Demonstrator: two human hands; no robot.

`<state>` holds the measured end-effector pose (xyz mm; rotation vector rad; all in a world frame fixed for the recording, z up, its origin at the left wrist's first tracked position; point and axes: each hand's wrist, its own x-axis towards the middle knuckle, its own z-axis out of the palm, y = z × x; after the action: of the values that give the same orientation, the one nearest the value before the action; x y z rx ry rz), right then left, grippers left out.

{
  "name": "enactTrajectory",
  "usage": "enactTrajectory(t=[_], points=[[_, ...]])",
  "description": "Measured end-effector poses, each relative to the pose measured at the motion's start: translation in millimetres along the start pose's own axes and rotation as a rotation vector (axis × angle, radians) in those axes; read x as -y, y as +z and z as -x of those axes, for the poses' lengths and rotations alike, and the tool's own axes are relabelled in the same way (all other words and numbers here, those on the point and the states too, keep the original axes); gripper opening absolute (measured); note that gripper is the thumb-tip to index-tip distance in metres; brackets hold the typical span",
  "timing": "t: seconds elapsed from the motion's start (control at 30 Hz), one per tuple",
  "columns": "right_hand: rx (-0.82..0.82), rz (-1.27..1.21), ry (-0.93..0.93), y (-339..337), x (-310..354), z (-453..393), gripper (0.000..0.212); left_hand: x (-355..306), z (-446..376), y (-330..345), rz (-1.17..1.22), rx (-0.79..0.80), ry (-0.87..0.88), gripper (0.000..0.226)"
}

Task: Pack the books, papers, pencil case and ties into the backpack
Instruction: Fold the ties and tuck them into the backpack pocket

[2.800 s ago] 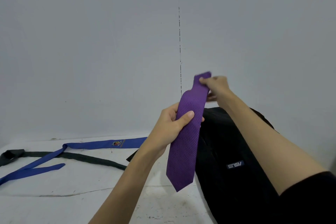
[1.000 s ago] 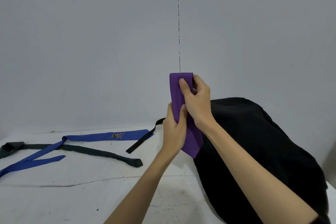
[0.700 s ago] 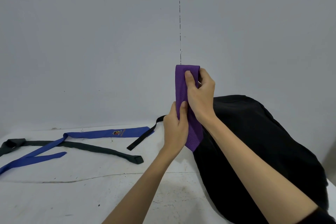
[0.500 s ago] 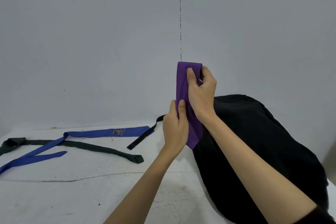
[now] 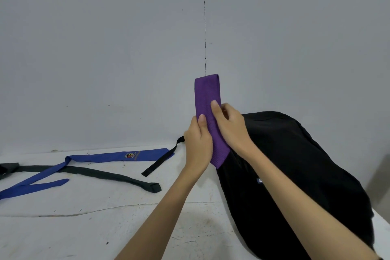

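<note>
A folded purple tie (image 5: 207, 95) stands upright in front of me, held in both hands. My left hand (image 5: 197, 143) grips its lower left side with the thumb pressed on the front. My right hand (image 5: 231, 127) pinches its right side a little higher. The black backpack (image 5: 299, 175) lies on the white table (image 5: 63, 228) just right of my hands. A blue tie (image 5: 95, 158) with a small crest and a dark green tie (image 5: 101, 175) lie crossed on the table to the left.
A black strap (image 5: 160, 161) of the backpack trails leftward over the blue tie's wide end. A grey wall (image 5: 105, 48) rises directly behind the table.
The hanging purple tie has been folded into a short strip. In the last half second my right hand slid down from the fold's top toward the middle.
</note>
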<state>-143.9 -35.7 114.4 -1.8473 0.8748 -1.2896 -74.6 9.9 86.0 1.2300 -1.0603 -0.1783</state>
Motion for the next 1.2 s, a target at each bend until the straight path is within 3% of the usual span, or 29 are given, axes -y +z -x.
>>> enactTrajectory(t=[0.23, 0.47, 0.67, 0.8, 1.07, 1.2], points=[[-0.095, 0.273, -0.122, 7.2, -19.4, 8.7, 0.032, 4.1, 4.1, 7.3, 0.259, 0.15, -0.382, 0.029], [0.131, 0.079, 0.063, 15.0, -25.2, 34.2, 0.036, 12.6, -4.7, 2.6, 0.293, 0.004, -0.495, 0.027], [0.154, 0.019, 0.004, 16.1, -27.8, 40.1, 0.031, 11.7, -15.4, -15.6, 0.557, 0.12, -0.721, 0.036], [0.217, 0.01, -0.02, 21.7, -30.0, 47.0, 0.029, 9.5, -31.0, -27.1, 0.619, 0.186, -0.805, 0.041], [0.16, -0.006, 0.024, 22.1, -37.6, 51.1, 0.027, 24.6, -41.3, -10.4, 0.537, 0.026, -0.76, 0.037], [0.102, -0.016, 0.044, 13.8, -42.1, 50.7, 0.026, 23.9, -24.6, -7.2, 0.569, 0.216, -0.795, 0.046]])
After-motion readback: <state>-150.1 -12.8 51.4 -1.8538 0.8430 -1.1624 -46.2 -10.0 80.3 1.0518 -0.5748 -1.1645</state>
